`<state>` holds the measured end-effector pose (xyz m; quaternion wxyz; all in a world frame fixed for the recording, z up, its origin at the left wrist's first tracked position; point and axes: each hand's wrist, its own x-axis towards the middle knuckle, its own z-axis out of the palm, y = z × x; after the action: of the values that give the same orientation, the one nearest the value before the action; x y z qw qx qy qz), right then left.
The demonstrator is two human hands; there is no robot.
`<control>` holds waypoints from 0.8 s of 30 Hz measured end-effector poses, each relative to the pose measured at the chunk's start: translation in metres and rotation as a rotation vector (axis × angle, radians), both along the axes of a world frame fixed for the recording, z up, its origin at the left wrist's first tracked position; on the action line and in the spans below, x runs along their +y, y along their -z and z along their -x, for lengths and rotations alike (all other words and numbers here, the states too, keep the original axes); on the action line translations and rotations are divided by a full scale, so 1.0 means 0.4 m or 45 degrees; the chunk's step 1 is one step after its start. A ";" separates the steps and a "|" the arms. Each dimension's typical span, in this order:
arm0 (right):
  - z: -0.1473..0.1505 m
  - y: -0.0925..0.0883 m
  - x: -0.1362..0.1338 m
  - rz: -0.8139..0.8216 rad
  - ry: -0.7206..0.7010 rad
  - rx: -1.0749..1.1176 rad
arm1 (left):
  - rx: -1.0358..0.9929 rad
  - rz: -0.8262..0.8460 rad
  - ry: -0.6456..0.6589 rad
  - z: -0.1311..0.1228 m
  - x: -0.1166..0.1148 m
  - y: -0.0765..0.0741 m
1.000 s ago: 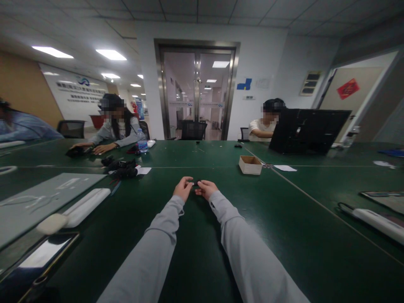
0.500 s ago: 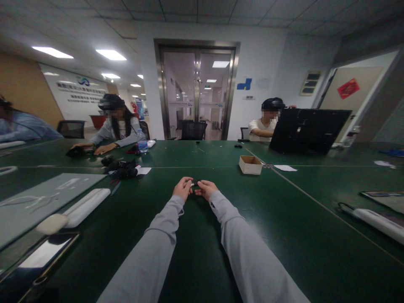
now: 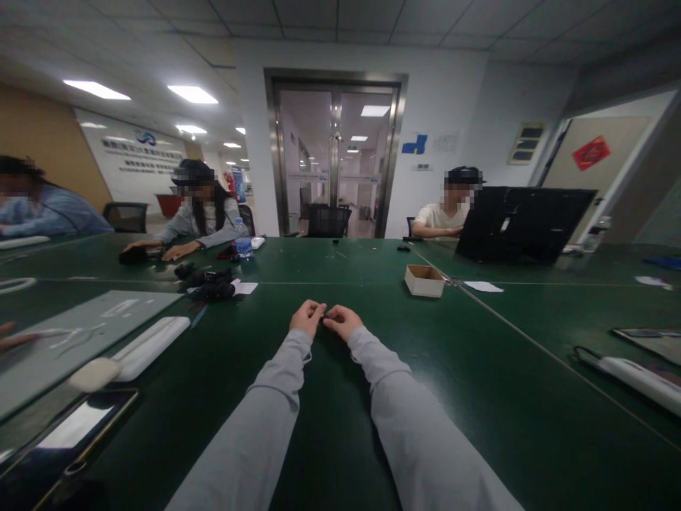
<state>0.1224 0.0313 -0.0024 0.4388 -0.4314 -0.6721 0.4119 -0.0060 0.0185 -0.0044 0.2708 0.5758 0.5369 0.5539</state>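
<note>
Both my arms in grey sleeves stretch out over the dark green table (image 3: pixel 479 397). My left hand (image 3: pixel 307 318) and my right hand (image 3: pixel 343 321) meet at the fingertips, pinched together on a small dark part (image 3: pixel 325 313) just above the tabletop. The part is too small and too covered by my fingers to name.
A small cardboard box (image 3: pixel 424 279) stands beyond my right hand. A pile of black parts (image 3: pixel 210 282) and a water bottle (image 3: pixel 242 240) lie at the far left. A white strip (image 3: pixel 149 343), a phone (image 3: pixel 69 429) and a grey mat (image 3: pixel 79 333) are at my left. Three other people sit around, one behind a black laptop (image 3: pixel 524 222).
My hands have drawn closer together, so the dark part between them is more covered. The view has shifted slightly; a fingertip has appeared at the left edge.
</note>
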 end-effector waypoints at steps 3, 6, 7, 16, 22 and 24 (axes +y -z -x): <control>-0.006 0.009 0.010 -0.112 0.132 -0.127 | 0.200 0.047 -0.039 0.001 -0.002 0.004; -0.007 0.018 0.013 0.013 0.122 -0.076 | 0.313 0.078 -0.058 -0.017 -0.013 0.002; -0.007 0.019 0.010 0.061 0.109 -0.044 | 0.331 0.091 -0.061 -0.024 -0.019 0.001; -0.037 0.002 -0.074 0.181 -0.158 0.227 | 0.387 0.085 0.131 -0.057 -0.114 -0.006; -0.188 -0.016 -0.225 0.198 -0.073 0.192 | 0.599 -0.096 0.474 -0.041 -0.324 -0.075; -0.273 -0.033 -0.288 0.224 -0.034 0.149 | 0.723 -0.165 0.469 0.016 -0.409 -0.129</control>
<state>0.2317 -0.0837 0.0110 0.4322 -0.4345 -0.6121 0.4998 -0.0125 -0.1451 0.0470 0.1688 0.8102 0.4417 0.3462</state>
